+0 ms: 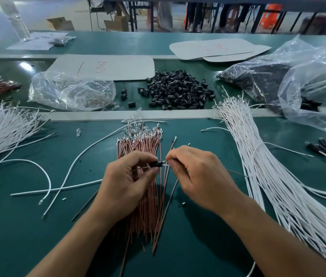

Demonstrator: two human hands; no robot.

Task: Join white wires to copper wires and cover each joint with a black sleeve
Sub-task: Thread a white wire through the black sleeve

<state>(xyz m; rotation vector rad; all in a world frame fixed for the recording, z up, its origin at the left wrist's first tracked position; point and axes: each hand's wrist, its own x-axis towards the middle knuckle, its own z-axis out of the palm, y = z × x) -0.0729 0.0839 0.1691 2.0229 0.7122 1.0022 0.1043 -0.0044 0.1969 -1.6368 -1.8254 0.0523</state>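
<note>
Fingers (146,157) of our left hand (126,176) pinch the black sleeve (155,164) just above the copper wires (148,143), while our right hand (196,176) grips the white wire (165,165) entering it, so we should push straight and seat the sleeve fully.

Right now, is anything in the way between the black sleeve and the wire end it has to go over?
Nothing visible does. The left hand pinches the black sleeve, the right hand pinches the white wire, and the two touch end to end.
</note>
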